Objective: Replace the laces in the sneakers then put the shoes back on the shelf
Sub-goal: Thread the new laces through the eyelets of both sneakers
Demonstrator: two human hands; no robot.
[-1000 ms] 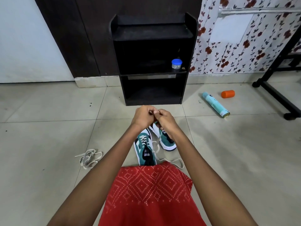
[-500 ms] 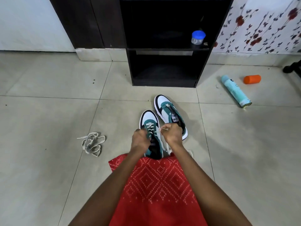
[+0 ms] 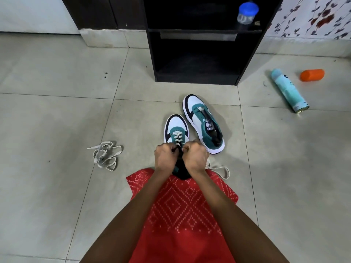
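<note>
We list: left hand (image 3: pixel 164 158) and right hand (image 3: pixel 196 158), each with fingers curled tight on the white lace (image 3: pixel 177 138) at the top eyelets of the near teal sneaker (image 3: pixel 175 123), on the tiled floor (image 3: pixel 57 114); second teal sneaker (image 3: pixel 202 120), unlaced, just beside it to the right; loose lace heap (image 3: pixel 106 156) well left; black shelf (image 3: pixel 201 73) beyond, bearing a blue-lidded jar (image 3: pixel 247 13); spray can (image 3: pixel 288 91) and orange cap (image 3: pixel 312 74) far right

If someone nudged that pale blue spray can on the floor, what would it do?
The spray can lies on its side on smooth tile, so it would probably roll. Its slim round body likely feels slippery.
</note>
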